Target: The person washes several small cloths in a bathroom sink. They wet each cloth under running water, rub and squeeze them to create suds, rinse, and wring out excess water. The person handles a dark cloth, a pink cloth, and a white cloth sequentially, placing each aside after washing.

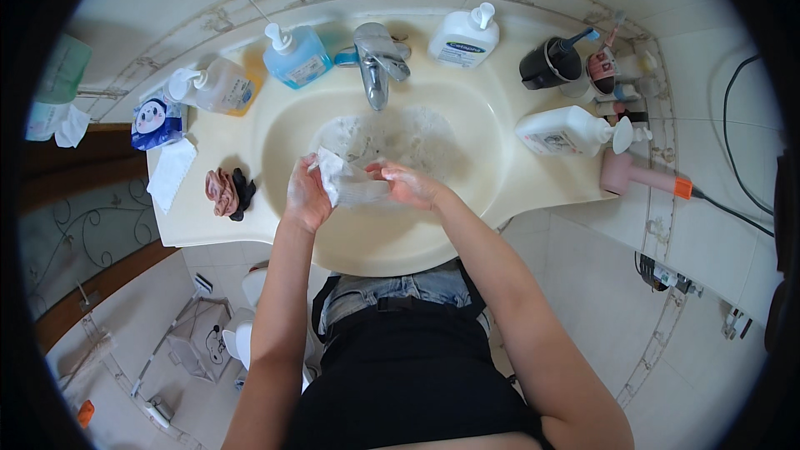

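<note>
A wet white cloth item, sock-like in shape, is stretched between my two hands over the washbasin. My left hand grips its thicker, bunched end. At the thinner, sheer-looking end, my right hand has its fingers on the fabric. Foamy, cloudy water lies in the bowl of the cream washbasin beneath the cloth. Above the bowl's back rim stands a chrome faucet; no stream of water shows from its spout.
Pump bottles, one blue and one with amber liquid, stand back left. A scrunched pink-brown fabric piece and a black one lie left. White pump bottles, a black cup and a pink hair dryer line the right.
</note>
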Demonstrator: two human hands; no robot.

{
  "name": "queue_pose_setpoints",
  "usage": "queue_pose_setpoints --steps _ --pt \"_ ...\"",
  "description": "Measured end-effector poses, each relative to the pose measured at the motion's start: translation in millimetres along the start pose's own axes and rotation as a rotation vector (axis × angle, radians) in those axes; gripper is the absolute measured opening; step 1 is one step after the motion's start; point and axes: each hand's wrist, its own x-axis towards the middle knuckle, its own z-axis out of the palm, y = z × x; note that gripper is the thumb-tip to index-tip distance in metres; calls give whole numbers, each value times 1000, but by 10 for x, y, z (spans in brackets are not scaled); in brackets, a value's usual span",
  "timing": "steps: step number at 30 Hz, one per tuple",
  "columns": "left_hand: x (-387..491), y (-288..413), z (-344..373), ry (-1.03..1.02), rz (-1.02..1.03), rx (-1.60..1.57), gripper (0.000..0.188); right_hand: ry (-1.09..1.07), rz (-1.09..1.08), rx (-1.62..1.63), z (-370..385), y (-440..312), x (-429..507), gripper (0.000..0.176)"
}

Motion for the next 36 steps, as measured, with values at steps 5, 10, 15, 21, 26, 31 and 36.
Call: queue_pose_setpoints --steps 5,10,15,21,26,31,36 --pt "228 -162 -156 -13 169 131 29 143 -87 168 -79 220 35 37" --pt "478 -260 -413 202 377 268 23 223 -234 66 -163 222 -71 33" --pt "514 -473 -328 297 453 488 24 621 -402 -253 40 102 9 13" --pt "342 -909 291 252 387 157 35 744 -922 -1164 682 203 193 14" --pt "597 -959 -165 121 390 167 31 801 -737 -1164 810 179 239 7" --pt "539 -1088 113 135 292 192 38 1036 -659 -994 85 24 347 22" --pt "470 -752 221 17 283 73 44 1048 -451 -190 -343 -201 107 24"
